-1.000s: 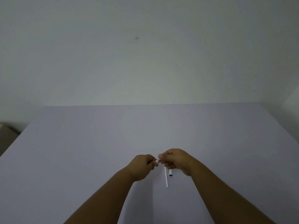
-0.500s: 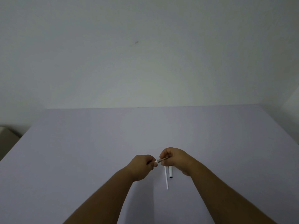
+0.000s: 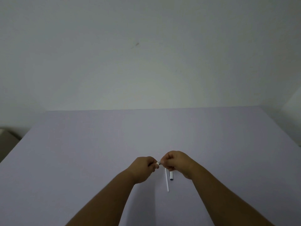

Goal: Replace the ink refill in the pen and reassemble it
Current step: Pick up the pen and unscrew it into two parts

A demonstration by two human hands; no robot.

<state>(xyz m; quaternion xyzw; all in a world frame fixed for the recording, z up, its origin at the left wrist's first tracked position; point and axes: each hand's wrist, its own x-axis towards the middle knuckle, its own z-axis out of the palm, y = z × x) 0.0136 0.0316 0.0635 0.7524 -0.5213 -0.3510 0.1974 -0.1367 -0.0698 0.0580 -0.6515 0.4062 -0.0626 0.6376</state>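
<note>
Since half a second ago the hands have drawn closer together. The left hand (image 3: 144,168) and right hand (image 3: 176,163) are both clenched on one pen (image 3: 157,163), between them above the bench (image 3: 97,144). Two loose parts lie below: one white refill (image 3: 167,181) and one cap (image 3: 171,175).

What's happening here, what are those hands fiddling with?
A person is working on a pen over a pale purple table. The left hand and the right hand are closed around a small pen part pinched between them, just above the table. A thin white refill and a short white piece with a dark end lie side by side on the table below the right hand.
</note>
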